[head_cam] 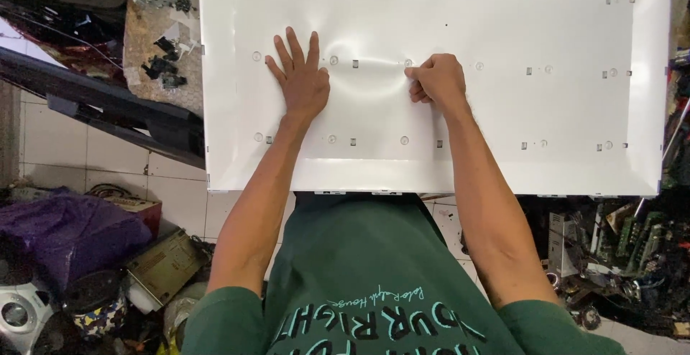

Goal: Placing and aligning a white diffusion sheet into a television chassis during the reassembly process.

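Note:
A large white reflector sheet point(503, 103) with rows of small round and square holes lies in a shallow white panel tray in front of me. My left hand point(300, 75) rests flat on the sheet, fingers spread, left of centre. My right hand point(433, 78) is curled with its fingers pinching the sheet near a round hole, and the sheet bulges in a soft ridge point(366, 67) between the two hands.
A dark long panel point(108, 107) leans at the left over a tiled floor. A purple bag point(68, 229), a box and round appliances clutter the lower left. Circuit boards and parts point(611, 240) pile up at the lower right. Small black parts point(162, 60) lie on a mat upper left.

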